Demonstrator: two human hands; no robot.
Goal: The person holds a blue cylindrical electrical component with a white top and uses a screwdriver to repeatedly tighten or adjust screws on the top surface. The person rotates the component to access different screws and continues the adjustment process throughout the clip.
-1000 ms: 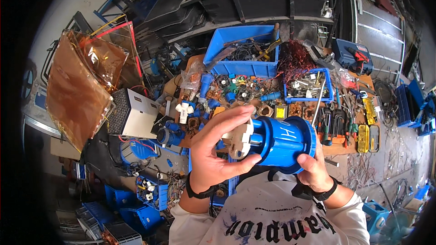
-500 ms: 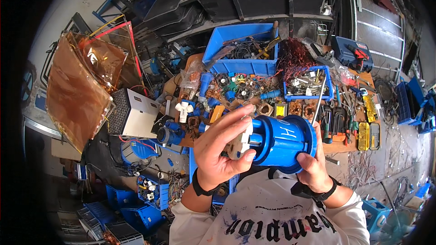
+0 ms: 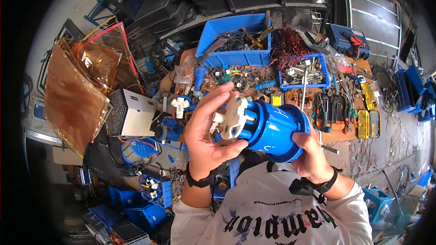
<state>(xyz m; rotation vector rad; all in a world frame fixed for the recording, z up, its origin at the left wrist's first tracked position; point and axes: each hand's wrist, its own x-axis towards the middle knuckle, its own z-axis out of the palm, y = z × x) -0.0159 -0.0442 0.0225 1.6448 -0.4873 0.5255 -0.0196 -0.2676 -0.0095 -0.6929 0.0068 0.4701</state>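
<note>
I hold a blue plastic cylinder housing (image 3: pixel 277 129) up in front of my chest, lying sideways. My right hand (image 3: pixel 311 156) grips its wide flanged end from below. My left hand (image 3: pixel 206 134) wraps around a white plastic insert (image 3: pixel 232 118) at the narrow end of the housing, fingers curled over its top and thumb under it. Metal pins show between the white insert and the blue body. Both wrists wear black bands.
A cluttered workbench lies beyond: a large blue bin (image 3: pixel 236 41) of wires and tools, a smaller blue tray (image 3: pixel 304 72), red copper wire (image 3: pixel 288 45), screwdrivers and pliers (image 3: pixel 331 109), a white perforated box (image 3: pixel 131 115), an amber plastic sheet (image 3: pixel 77 90), blue crates (image 3: pixel 136 208) at lower left.
My left hand has shifted its grip on the white insert, fingers curling further over its top. The blue housing has tilted slightly and stays held at chest height.
</note>
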